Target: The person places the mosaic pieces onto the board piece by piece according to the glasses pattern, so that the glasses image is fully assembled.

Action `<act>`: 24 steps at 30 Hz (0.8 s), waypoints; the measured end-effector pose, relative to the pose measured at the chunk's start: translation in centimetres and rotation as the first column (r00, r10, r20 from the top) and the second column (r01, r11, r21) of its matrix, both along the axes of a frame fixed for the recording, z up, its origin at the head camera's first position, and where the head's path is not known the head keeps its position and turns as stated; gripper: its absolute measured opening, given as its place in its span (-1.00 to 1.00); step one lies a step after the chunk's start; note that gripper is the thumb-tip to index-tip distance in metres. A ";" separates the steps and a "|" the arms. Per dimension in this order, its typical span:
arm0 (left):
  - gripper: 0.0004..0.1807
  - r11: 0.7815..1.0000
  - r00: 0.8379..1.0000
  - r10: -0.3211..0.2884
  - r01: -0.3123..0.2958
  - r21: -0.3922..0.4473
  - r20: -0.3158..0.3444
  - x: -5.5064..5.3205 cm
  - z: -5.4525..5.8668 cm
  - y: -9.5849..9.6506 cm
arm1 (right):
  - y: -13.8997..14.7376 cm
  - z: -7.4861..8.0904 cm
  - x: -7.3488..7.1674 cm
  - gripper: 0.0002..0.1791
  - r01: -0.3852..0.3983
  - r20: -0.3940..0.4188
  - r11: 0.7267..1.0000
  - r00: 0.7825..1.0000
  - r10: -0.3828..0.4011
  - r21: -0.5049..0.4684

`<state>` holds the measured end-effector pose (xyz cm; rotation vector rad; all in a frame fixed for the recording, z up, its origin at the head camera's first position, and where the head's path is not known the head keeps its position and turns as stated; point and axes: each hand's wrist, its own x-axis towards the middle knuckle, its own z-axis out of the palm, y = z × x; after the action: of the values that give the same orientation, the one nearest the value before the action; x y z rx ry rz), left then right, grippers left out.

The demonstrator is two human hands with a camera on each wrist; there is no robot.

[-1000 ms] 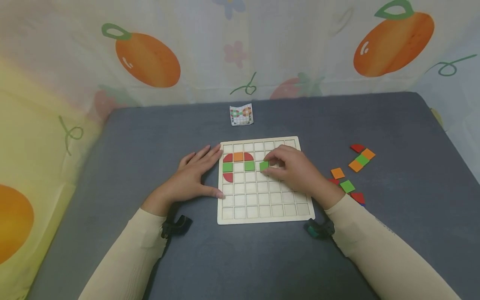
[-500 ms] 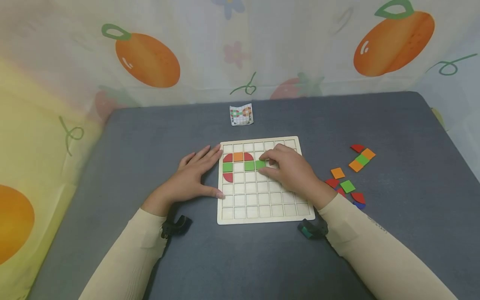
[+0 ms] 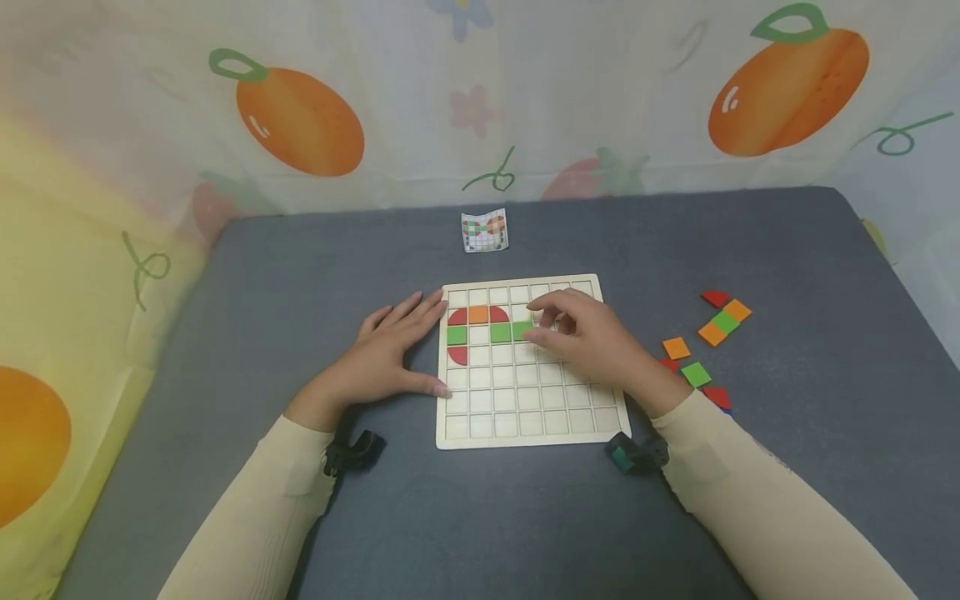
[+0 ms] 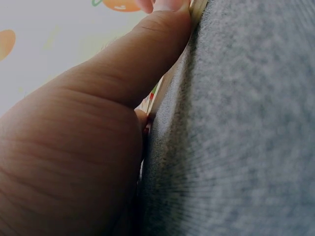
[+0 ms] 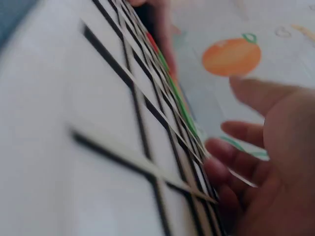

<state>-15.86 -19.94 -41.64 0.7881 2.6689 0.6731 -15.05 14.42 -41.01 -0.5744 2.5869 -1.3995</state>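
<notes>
A pale wooden grid board (image 3: 532, 446) lies on the table. My left hand (image 3: 384, 354) is spread along the board's left edge, its fingertips and thumb (image 4: 162, 44) touching the rim. Over the board's upper right, my right hand (image 3: 581, 329) has thumb and index finger parted, with nothing between them in the right wrist view. Just beside those fingertips a green square tile (image 3: 521, 332) sits in a cell, to the right of another green tile (image 3: 500, 332). Red quarter-round pieces (image 3: 457, 356), an orange square (image 3: 477, 314) and a third green square (image 3: 457, 335) fill cells at the upper left.
Loose orange (image 3: 677, 347), green (image 3: 696, 374) and red pieces (image 3: 716, 297) lie right of the board, some partly hidden by the right forearm. A small printed pattern card (image 3: 484, 231) lies behind the board. A fruit-print curtain (image 3: 405, 100) hangs at the table's back.
The green square in my right hand moved left into the cell beside the other green square and was let go. My right fingers then parted and drew back slightly right. The left hand stayed put.
</notes>
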 end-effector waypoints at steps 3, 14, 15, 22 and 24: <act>0.44 1.000 1.000 0.000 0.000 0.000 0.000 0.0 0.0 0.0 | 0.8 0.5 -0.1 -0.55 -0.007 0.060 0.999 0.998 0.009 -0.041; 0.43 1.000 1.000 0.002 -0.002 0.005 0.006 -0.1 -0.1 -0.1 | 5.2 2.4 -0.8 -0.49 -0.014 0.137 0.975 0.989 0.046 -0.224; 0.43 1.000 1.000 0.000 0.000 0.006 0.006 -0.1 -0.2 -0.1 | 5.7 2.6 -0.8 -0.50 -0.007 0.134 0.974 0.990 0.039 -0.228; 0.42 1.000 1.000 -0.006 0.006 0.004 0.004 -0.2 -0.3 -0.2 | 8.8 3.4 -1.3 -0.53 0.058 0.088 0.967 0.995 -0.037 -0.248; 0.42 1.000 1.000 -0.005 0.005 -0.001 0.005 -0.1 -0.3 -0.1 | 9.7 3.6 -1.5 -0.53 0.080 0.067 0.965 0.996 -0.065 -0.249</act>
<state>-16.00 -20.09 -41.93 0.7921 2.6614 0.6717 -16.51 24.14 -37.39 -0.4654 2.4248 -1.7567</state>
